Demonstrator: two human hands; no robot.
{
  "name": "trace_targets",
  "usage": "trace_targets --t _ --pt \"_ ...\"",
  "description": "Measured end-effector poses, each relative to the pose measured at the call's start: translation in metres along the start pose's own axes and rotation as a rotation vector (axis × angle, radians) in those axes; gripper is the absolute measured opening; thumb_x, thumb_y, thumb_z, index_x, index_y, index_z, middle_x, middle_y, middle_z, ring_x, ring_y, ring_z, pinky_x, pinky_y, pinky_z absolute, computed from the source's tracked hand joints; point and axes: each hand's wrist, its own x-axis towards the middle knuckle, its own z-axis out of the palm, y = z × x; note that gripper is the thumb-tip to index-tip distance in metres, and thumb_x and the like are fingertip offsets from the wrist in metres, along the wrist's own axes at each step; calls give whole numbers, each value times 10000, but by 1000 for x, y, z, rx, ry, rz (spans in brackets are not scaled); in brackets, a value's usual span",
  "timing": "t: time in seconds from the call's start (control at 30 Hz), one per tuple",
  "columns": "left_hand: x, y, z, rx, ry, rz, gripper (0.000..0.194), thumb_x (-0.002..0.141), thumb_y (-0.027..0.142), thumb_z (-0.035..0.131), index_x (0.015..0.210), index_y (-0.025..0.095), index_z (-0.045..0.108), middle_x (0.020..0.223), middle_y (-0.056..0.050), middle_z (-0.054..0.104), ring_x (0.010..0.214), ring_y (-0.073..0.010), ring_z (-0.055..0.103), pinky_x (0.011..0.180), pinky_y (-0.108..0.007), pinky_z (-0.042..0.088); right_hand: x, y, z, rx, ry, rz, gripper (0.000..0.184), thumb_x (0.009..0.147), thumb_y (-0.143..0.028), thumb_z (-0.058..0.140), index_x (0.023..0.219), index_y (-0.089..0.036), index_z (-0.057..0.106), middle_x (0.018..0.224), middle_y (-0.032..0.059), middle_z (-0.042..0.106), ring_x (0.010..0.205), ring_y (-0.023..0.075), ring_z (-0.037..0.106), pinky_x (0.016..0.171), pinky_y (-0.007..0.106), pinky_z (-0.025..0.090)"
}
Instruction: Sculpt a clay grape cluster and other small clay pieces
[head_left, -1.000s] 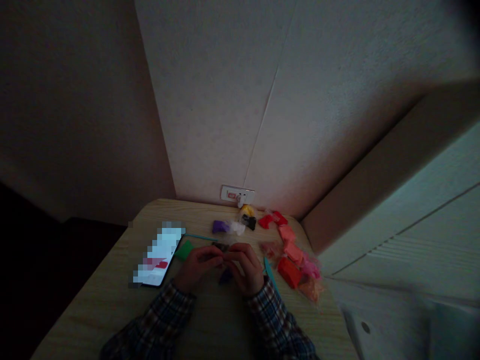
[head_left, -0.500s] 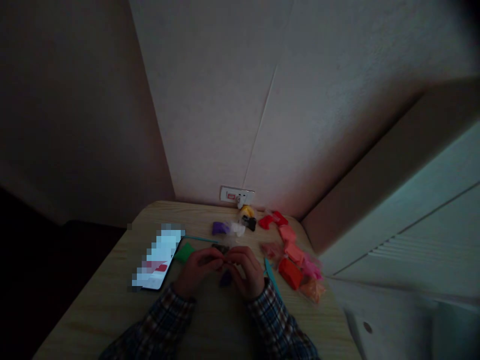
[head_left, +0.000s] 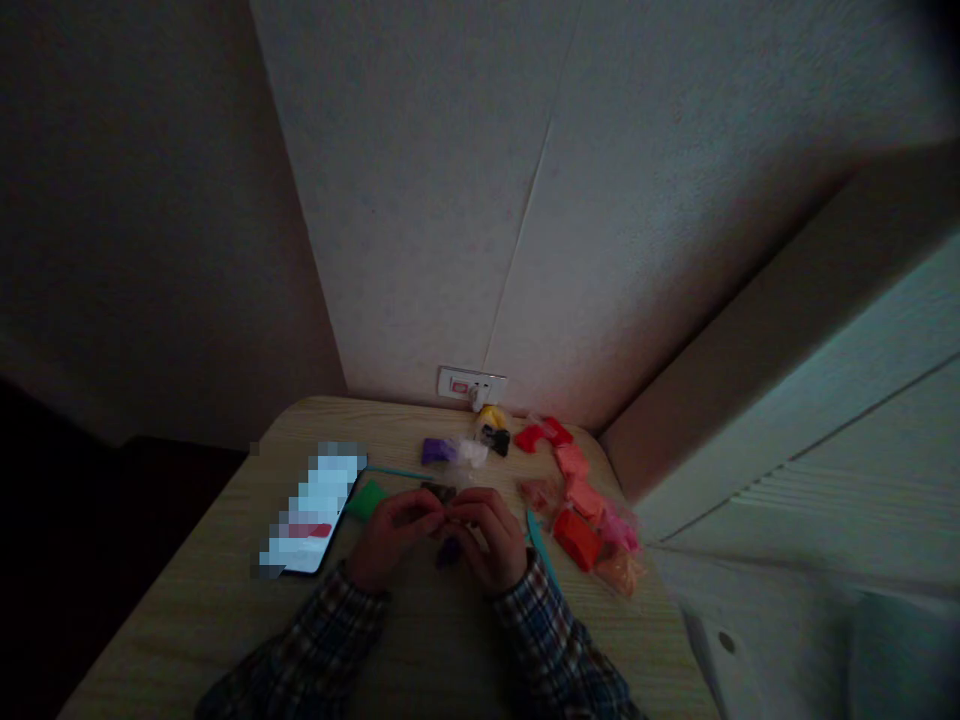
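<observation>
**Close two-handed work at the fingertips, low light**

Item 1: left hand. Fingers curled, thumb and forefinger brought narrow, meeting the opposite side at mid-scene.

Item 2: right hand. Fingers bent inward, tips drawn together against the left's. From my distant seat I cannot tell whether either pinches anything; a held piece would be very small and hidden by the fingers.

Item 3: dark purple lump. Lies just on the near side of the fingertips, between the hands; whether touched, I cannot tell.

Item 4: dark packet. Just beyond the fingertips on the far side, partly covered.

Item 5: green packet. Just left of the left hand, by the phone, whose screen is lit.

Item 6: teal tool. Just right of the right wrist, with an orange-red packet beside it.

Item 7: thin teal stick. Farther off, running right from the phone's far end.

Item 8: table, pale wood, carrying all the above.

Handling notes, my judgement: let one hand steady while the other makes the fine movement. Use light, even pressure from the pads, since a small piece would probably deform or slip. Keep the work low over the table so a drop lands near. Part the fingers slightly to check; my view is dim. Keep the right cuff off the tool.
</observation>
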Motion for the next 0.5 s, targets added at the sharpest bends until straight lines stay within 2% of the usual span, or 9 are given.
trace_targets --t 0.33,0.5 --pt "2 0 -3 21 -22 0 155 647 255 690 545 148 643 553 12 568 587 -141 504 596 -259 405 4 -6 -7 -68 14 -30 129 887 -182 521 903 -167 648 809 66 626 727 142 615 590 227 539" --pt "2 -2 -5 9 -21 -43 34 601 191 710 614 161 716 592 6 626 599 -148 529 604 -259 424 5 -7 -7 -86 34 -53 145 893 -179 510 896 -168 654 796 63 626 716 140 621 587 231 542"
